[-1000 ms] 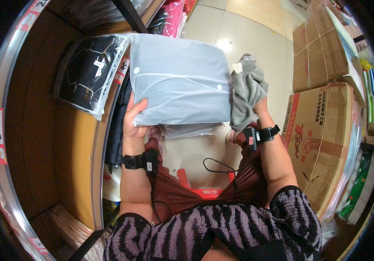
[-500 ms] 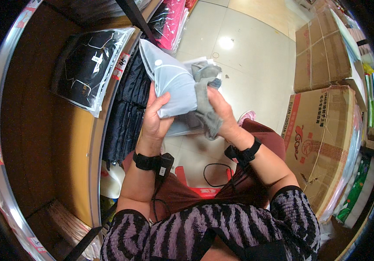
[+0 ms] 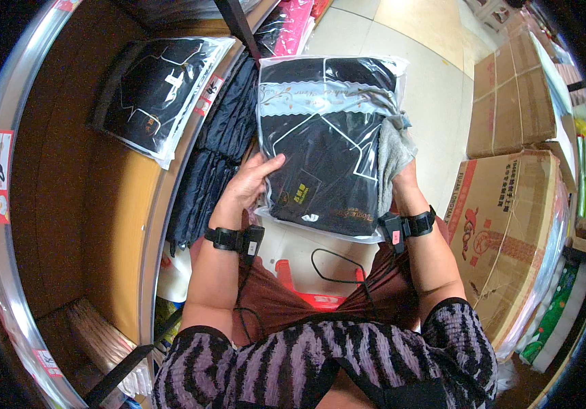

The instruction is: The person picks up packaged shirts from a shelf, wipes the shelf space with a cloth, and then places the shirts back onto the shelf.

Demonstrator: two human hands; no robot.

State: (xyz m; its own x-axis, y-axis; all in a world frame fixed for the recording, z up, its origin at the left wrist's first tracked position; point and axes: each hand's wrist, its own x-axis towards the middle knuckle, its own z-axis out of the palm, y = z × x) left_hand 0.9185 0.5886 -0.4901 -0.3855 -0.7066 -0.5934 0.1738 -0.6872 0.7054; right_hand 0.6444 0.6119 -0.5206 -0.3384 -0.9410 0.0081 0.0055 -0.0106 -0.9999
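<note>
A clear plastic bag with a folded black garment (image 3: 327,163) in it is held up in front of me, its flat face toward me. A pale band crosses its upper part. My left hand (image 3: 246,183) is closed on the bag's left edge, the thumb on top and the other fingers behind. At the bag's right edge, my right hand (image 3: 405,183) is closed around a crumpled grey cloth (image 3: 395,146). The cloth touches the bag's side. Most of the right fingers are hidden behind the cloth and bag.
On the left shelf (image 3: 119,238) lies another bagged black garment (image 3: 160,92). Dark folded garments (image 3: 221,146) are stacked below the shelf edge. Cardboard boxes (image 3: 504,232) stand on the right. A red plastic object (image 3: 313,300) is between my legs, near a dark cable loop.
The bag has turned from its pale, bulging side to its black face, and now lies flatter and wider. My right hand has moved right with the grey cloth.
</note>
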